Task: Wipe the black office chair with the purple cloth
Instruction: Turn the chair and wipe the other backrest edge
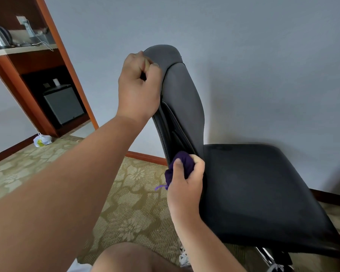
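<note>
black office chair [253,193] side-on at right, long axis of backrest running up from seat. left hand [137,89] clenched on backrest top edge. right hand [186,185] gripping bunched purple cloth [180,163], pressed at backrest base. likely stroke: straight up from those fingers [197,163] toward left hand.

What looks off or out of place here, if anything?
Two small things. A white plastic bag lies on the carpet beside the wooden cabinet, like litter. A loose thread hangs from the purple cloth in the right hand. The black office chair shows no damage.
</note>
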A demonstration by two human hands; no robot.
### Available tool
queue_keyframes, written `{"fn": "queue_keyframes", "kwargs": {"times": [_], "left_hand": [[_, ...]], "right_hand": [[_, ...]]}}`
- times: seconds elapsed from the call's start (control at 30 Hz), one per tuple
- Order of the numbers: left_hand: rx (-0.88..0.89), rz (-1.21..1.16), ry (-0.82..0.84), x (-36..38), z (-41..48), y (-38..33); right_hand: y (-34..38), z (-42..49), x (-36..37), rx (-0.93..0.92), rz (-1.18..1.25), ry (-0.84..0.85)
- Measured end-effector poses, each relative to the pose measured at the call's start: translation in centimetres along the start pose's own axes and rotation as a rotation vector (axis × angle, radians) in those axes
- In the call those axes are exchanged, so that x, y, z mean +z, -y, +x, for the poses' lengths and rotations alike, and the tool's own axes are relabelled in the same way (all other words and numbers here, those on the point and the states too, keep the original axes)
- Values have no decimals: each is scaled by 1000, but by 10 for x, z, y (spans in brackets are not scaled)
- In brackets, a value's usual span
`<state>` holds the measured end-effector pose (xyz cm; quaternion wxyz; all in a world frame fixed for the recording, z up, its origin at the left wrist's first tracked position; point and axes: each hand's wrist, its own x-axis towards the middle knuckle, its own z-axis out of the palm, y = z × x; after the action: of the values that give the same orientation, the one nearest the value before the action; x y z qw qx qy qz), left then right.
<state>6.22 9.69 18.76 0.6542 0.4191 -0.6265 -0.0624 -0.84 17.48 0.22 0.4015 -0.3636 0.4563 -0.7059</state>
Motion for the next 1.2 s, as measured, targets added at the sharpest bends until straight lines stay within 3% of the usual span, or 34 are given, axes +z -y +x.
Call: {"fn": "queue_keyframes", "kwargs": {"times": [0.07, 0.13, 0.27, 0.4, 0.5, 0.6, 0.67, 0.8, 0.9, 1.07, 1.2], "left_hand": [[-3, 9, 3, -1, -1, 0], [5, 12, 8, -1, -1, 0], [13, 25, 10, -1, -2, -2], [12, 36, 8, -2, -3, -3], [14, 54, 7, -2, -5, -5], [16, 47, -5, 0, -6, -7], [20, 40, -10, 1, -7, -8], [34, 49, 7, -1, -8, -8], [17, 29, 14, -1, -9, -12], [20, 38, 24, -2, -11, -15], [44, 61, 40, -4, -14, -21]], "right_hand": [[-12, 0, -6, -92, -109, -12], [-34, -2, -18, -71, -197, -66], [-81, -15, -39, 237, -118, -188], [-131, -15, -56, 801, -53, -273], [-150, 1, -72, 915, 70, -250], [-126, 11, -71, 960, 139, -283], [-107, 10, -66, 897, 217, -340], [-49, -1, -53, 563, 181, -367], [-6, 2, -34, 260, 130, -166], [63, 23, -12, -171, -240, 116], [112, 50, 2, -409, -438, 266]]}}
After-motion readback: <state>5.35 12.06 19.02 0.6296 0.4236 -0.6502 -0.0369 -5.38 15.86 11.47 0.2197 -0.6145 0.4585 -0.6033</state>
